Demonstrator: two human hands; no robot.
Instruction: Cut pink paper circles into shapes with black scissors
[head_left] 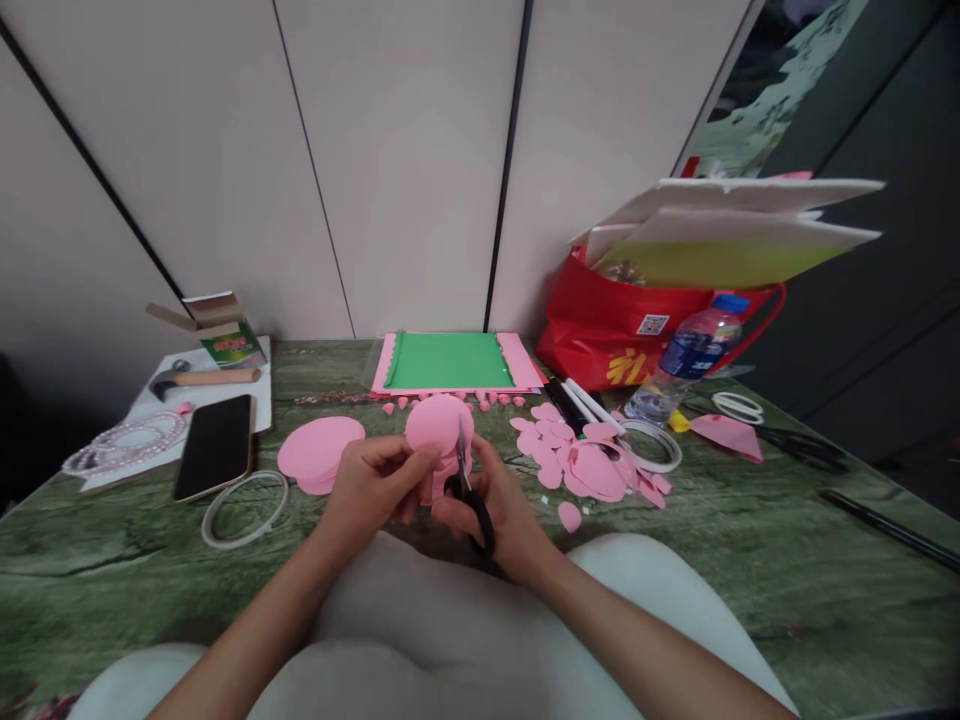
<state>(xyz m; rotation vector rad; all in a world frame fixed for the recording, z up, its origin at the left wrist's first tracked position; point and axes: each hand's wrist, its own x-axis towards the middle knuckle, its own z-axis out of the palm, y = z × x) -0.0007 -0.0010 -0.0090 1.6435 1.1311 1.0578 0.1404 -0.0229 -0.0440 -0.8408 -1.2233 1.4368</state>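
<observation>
My left hand [386,478] pinches a round piece of pink paper [433,422] by its lower edge. Black-handled scissors [481,515] are in my right hand [499,505], with the blades pointing up against the right part of the paper. Whether the blades are parted is too small to tell. Left of my hands lies a stack of pink paper circles [321,448]. To the right is a loose pile of pink paper pieces and scraps [592,470], with one small pink petal-shaped piece [569,517] in front of it.
Behind my hands lies a green sheet [450,360] on pink paper, with small pink pieces before it. A phone [215,447], tape roll [245,509], hammer [206,378] and bead string [124,443] lie left. A water bottle [686,360] and red bag [592,330] stand right.
</observation>
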